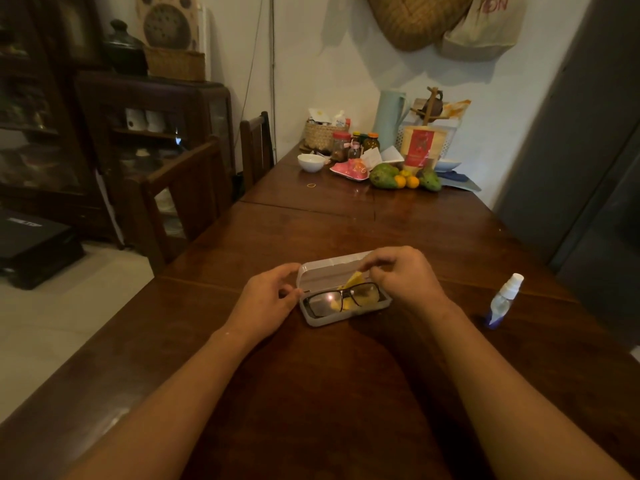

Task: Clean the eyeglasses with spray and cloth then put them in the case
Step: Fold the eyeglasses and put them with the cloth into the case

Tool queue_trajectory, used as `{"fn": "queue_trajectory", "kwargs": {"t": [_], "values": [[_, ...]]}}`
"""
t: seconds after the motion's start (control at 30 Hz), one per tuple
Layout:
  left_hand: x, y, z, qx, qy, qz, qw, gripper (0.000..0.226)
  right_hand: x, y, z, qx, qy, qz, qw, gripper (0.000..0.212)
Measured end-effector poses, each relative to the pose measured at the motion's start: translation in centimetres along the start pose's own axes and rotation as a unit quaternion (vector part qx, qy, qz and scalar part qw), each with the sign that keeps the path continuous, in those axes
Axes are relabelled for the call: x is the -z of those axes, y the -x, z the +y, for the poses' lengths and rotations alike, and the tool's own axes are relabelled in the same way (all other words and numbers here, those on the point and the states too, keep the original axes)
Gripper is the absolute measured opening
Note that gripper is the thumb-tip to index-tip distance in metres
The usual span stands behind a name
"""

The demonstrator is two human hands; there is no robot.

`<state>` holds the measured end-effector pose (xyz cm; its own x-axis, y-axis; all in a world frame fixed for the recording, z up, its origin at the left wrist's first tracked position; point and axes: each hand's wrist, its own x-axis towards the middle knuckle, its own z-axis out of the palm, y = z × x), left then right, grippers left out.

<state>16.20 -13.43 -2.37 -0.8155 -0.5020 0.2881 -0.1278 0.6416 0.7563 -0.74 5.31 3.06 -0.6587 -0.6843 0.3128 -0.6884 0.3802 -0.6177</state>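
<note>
A big brown wood table [398,233] fills most of the view, shiny and dark, with a white wall behind it. Two dark wood chairs [194,192] stand at its left side. The left hand [270,296] holds the left end of the case [332,320] with bent fingers. The right hand [408,275] has its fingers curled, pinching the top of the yellow cloth [355,280]. The case is open, grey and see-through, with its lid standing up at the back. The glasses [341,299] lie folded inside it; they have a black frame, and one lens shines. The cloth lies under them. The spray bottle [504,301], clear with a white top, stands well apart on the right. A white bowl [310,162] and some fruit [403,178] sit at the far end.
</note>
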Motion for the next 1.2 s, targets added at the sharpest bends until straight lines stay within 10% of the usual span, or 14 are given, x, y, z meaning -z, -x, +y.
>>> {"fn": "queue_trajectory", "kwargs": {"t": [0.2, 0.5, 1.2], "values": [[0.1, 0.0, 0.0, -0.035, -0.141, 0.022, 0.989, 0.048, 0.0, -0.3, 0.0, -0.074, -0.026, 0.241, 0.967, 0.006], [0.5, -0.2, -0.1, -0.081, -0.202, -0.005, 0.976, 0.059, -1.8, 0.5, 1.1, -0.172, -0.182, 0.010, 0.968, 0.030], [-1.2, 0.5, 0.1, -0.029, -0.201, -0.034, 0.979, 0.054, -2.9, 3.8, 2.8, -0.180, -0.049, -0.015, 0.982, 0.037]]}}
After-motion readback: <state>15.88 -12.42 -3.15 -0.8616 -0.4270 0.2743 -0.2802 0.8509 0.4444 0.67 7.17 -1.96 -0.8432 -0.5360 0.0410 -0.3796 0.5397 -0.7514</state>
